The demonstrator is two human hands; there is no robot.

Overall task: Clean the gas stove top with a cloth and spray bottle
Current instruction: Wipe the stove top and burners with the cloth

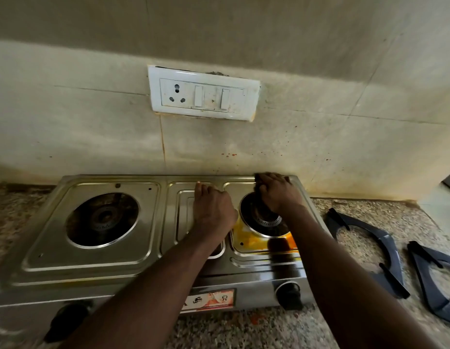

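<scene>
Head view looks down on a two-burner stainless-steel gas stove [93, 260] standing on a speckled granite countertop [244, 331], its back edge close to the tiled wall [80, 137]. The left hand [212, 210] lies palm-down on the raised centre panel between the two wells, fingers straight and close together, pointing toward the wall. The right hand [278, 192] is at the stove's far right corner, its fingers bent over a dark cloth [258, 177] that it grips and presses onto the steel just behind the right well. Both pan supports are off the stove: the first pan support [387, 241] and the second pan support [424, 275], dark blue-grey, lie side by side on the countertop to the right. Each round well sits open — the left burner [103, 217] is bare in its well, with brownish grime around it, and the right burner [265, 217] is partly covered by the right wrist. An orange-yellow stain [251, 239] spreads in the recessed tray in front of the right well. Along the front face are a right knob [290, 294], a blurred left knob [67, 321] and a sticker [211, 299] between them. On the wall above hangs a white switchboard [203, 93] with a socket and two switches, and small red spatters [229, 154] dot the tiles.
</scene>
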